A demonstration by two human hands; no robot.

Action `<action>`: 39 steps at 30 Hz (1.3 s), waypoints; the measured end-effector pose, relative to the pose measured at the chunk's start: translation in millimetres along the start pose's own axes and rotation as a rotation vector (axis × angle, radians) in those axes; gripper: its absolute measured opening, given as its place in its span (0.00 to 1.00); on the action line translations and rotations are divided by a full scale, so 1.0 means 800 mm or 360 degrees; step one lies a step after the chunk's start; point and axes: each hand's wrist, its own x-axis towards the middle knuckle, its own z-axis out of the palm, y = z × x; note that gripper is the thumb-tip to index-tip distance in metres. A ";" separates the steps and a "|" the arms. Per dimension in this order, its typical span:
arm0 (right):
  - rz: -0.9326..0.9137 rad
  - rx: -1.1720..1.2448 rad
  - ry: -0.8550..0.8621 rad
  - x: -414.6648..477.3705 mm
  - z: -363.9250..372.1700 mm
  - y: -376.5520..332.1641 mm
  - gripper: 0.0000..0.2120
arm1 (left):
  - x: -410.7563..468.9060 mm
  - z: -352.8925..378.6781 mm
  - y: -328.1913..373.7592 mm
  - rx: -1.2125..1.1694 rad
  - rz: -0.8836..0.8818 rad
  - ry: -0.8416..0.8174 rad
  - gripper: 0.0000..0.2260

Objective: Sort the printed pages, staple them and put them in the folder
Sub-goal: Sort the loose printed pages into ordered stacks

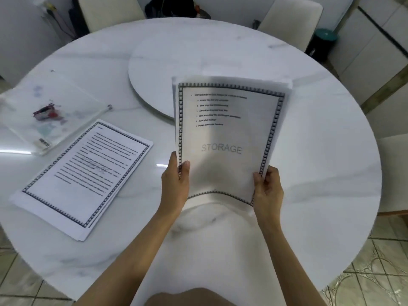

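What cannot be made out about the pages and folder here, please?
All in the head view:
held pages: their count; the front one hides the rest.
flat pile: its text, blurred and too small.
clear folder: its contents, blurred through plastic, cannot be identified.
left hand and right hand: fingers hidden behind the held pages.
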 end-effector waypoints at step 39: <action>0.0588 -0.0494 -0.0471 -0.055 0.048 0.056 0.05 | -0.016 -0.088 -0.107 0.0194 -0.0696 -0.0748 0.14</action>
